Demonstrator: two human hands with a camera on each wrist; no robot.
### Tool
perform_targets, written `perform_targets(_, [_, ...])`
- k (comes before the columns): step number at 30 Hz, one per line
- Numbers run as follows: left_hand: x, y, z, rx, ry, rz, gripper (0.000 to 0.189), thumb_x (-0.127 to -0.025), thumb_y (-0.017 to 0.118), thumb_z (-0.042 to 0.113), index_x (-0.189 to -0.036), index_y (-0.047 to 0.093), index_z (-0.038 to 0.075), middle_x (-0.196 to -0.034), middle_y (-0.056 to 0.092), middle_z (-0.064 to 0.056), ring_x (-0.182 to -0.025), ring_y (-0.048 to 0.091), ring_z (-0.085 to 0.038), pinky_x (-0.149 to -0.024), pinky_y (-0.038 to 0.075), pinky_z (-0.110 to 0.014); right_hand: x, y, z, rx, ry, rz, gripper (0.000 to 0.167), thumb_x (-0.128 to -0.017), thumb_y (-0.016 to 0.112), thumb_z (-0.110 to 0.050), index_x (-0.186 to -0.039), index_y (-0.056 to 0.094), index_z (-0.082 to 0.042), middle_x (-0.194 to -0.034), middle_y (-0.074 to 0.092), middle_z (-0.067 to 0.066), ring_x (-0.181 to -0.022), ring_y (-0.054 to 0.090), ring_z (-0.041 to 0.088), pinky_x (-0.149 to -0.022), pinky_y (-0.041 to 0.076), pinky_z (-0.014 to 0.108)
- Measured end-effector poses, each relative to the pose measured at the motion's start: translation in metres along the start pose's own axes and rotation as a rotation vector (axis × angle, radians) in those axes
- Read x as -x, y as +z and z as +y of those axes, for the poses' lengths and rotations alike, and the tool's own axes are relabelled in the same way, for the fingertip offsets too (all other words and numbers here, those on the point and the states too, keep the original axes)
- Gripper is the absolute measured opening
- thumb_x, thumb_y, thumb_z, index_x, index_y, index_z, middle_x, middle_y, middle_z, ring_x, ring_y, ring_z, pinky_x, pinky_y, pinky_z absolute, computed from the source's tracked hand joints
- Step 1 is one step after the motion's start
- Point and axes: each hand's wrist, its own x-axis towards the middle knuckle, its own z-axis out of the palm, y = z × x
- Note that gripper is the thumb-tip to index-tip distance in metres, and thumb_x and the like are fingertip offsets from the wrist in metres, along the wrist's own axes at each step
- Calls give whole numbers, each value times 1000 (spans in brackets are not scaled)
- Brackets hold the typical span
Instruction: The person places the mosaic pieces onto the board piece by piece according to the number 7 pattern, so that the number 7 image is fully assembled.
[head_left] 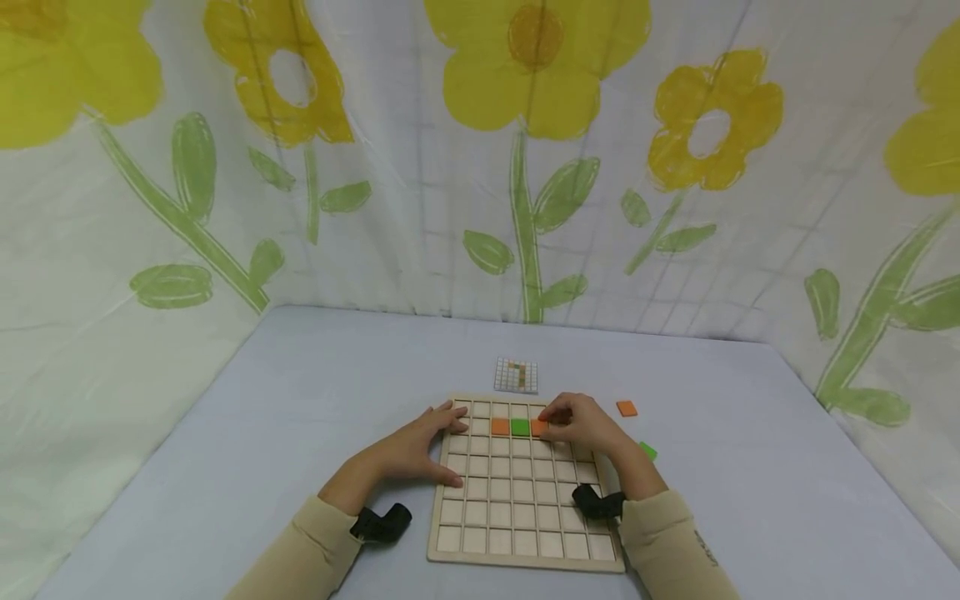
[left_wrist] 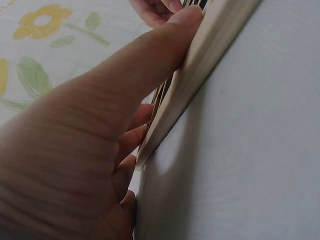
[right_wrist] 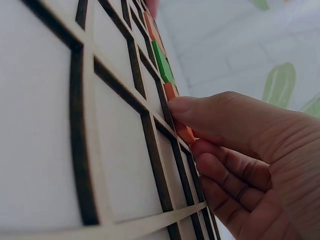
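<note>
From where I stand, a gridded board (head_left: 499, 514) lies at the lower centre of the head view, on a pale table (head_left: 315, 375). The left hand (head_left: 416, 448), spread wide, rests at the board's left side, thumb across the rim. The right hand (head_left: 581, 421) pinches an orange tile (head_left: 537, 427) at the board's upper right; whether it is fully seated, I cannot tell. Left of it, in the same row, sit a green tile (head_left: 520, 427) and a second orange tile (head_left: 500, 427). A printed card (head_left: 516, 376) lies just above the board. Right of centre: a loose orange tile (head_left: 626, 408) and a loose green tile (head_left: 648, 451), the latter partly hidden.
</note>
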Motion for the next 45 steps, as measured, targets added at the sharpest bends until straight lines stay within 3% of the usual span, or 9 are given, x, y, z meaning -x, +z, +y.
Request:
perform_targets(14, [-1,0,0,-3,6,-1,87,-67,81,44,-138,42,14,-147,39,-1,-146,9,-25,-121,6,-46,1,1,1,23,-23,19,20,-79,74,-18,-96,69,-7,-100,62,8,-90,61,20,-78,54,28])
perform_targets(28, [0,2,0,8,-13,-3,80,-66,82,43,-133,49,15,-153,29,-3,-146,9,-27,-119,9,-50,1,2,2,18,-25,8,22,-79,74,-21,-97,70,-7,-99,62,7,-89,61,19,-76,54,24])
perform_targets(35, [1,1,1,11,-10,-1,80,-66,81,43,-134,48,14,-152,30,-2,-146,8,-27,-120,8,-50,3,-11,-4,11,0,-26,28,-81,73,-19,-103,69,-4,-102,66,11,-91,63,21,-75,55,27])
perform_targets(42, [0,0,1,6,-13,-1,79,-67,81,43,-133,49,15,-153,28,-2,-146,8,-27,-120,6,-49,15,-30,-6,62,9,14,32,-82,72,-21,-107,67,-1,-103,66,12,-92,62,24,-81,54,35])
perform_targets(45, [0,1,2,5,-19,0,78,-67,81,44,-132,49,15,-153,28,-2,-146,8,-27,-120,6,-49,22,-37,-3,91,19,29,34,-81,72,-22,-106,67,-1,-101,66,11,-88,60,20,-78,53,33])
